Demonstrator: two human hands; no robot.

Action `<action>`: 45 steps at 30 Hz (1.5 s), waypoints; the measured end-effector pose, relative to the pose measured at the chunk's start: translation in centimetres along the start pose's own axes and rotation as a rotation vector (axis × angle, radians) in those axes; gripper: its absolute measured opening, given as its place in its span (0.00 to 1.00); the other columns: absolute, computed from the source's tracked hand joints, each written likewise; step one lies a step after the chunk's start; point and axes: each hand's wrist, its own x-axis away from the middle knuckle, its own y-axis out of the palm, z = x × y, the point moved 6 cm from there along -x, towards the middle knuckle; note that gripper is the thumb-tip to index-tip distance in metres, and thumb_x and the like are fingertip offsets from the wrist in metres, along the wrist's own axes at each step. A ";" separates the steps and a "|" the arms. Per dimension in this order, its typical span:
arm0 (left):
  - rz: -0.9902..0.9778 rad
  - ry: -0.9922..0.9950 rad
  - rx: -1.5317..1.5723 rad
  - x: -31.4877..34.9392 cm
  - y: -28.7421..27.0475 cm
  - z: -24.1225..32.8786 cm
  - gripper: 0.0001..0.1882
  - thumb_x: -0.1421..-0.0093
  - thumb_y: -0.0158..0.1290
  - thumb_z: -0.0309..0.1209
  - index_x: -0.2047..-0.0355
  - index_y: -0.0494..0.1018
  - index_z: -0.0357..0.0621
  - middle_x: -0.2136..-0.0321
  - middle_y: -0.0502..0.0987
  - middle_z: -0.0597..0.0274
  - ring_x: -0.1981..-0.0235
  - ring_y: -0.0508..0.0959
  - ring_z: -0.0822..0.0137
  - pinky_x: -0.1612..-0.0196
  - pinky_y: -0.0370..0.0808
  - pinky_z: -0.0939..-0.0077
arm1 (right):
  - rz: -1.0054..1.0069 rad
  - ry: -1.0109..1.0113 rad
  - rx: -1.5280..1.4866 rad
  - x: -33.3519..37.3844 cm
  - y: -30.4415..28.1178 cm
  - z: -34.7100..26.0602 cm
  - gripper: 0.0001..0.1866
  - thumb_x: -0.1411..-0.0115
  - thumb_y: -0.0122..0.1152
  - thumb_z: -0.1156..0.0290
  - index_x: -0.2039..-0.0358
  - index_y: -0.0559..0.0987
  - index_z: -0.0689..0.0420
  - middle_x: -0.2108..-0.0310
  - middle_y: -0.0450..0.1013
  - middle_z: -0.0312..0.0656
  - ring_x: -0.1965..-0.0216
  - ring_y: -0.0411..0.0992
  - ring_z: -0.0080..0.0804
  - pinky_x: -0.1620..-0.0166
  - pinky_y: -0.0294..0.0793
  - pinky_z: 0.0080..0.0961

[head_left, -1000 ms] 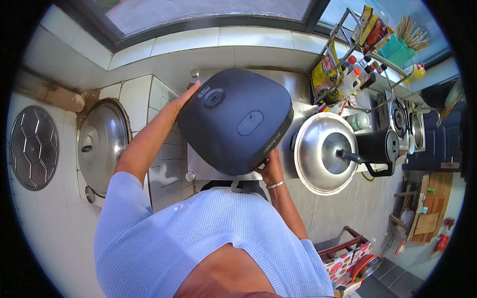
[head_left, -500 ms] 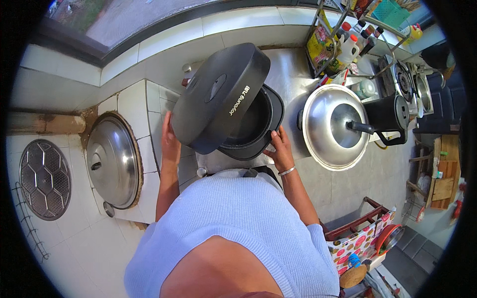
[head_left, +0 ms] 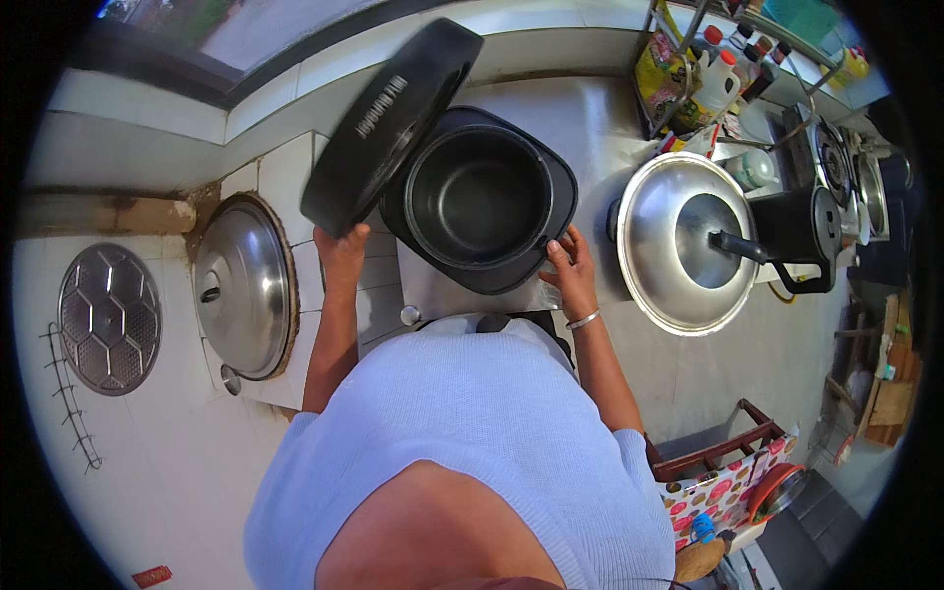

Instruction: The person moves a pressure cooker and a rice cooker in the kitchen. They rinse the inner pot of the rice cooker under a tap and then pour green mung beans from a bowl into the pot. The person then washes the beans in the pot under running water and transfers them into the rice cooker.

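A dark rice cooker (head_left: 543, 241) stands on the metal counter in front of me, with its round black inner pot (head_left: 479, 202) in view; I make out nothing in the pot. Its thick black lid (head_left: 388, 128) is swung up, tilted to the left of the pot; whether a hinge joins it is hidden. My left hand (head_left: 341, 258) is closed at the lid's lower end, some fingers out of sight behind it. At the cooker's near right corner, my right hand (head_left: 574, 273) grips the body, thumb toward the rim and fingers along the outside.
To the right sits a wok with a domed metal lid (head_left: 644, 246), beside a black kettle (head_left: 796, 236). Bottles (head_left: 718, 88) fill a rack behind. A large lidded pot (head_left: 241, 285) is set into the tiled stove at left. A window ledge (head_left: 393, 49) runs along the back.
The lid has swung from over the pot up to the left, uncovering the inner pot. My left hand has stayed by its edge. My right hand remains at the cooker's corner.
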 end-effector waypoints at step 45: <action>-0.089 -0.529 0.157 4.2 2.8 -2.5 0.17 0.38 0.53 0.33 0.52 0.71 0.38 0.57 0.75 0.59 0.60 0.76 0.71 0.58 0.75 0.77 | 0.168 -0.795 0.855 -1.3 4.5 -10.9 0.11 0.45 0.63 0.68 0.66 0.78 0.61 0.73 0.73 0.45 0.72 0.73 0.36 0.69 0.72 0.30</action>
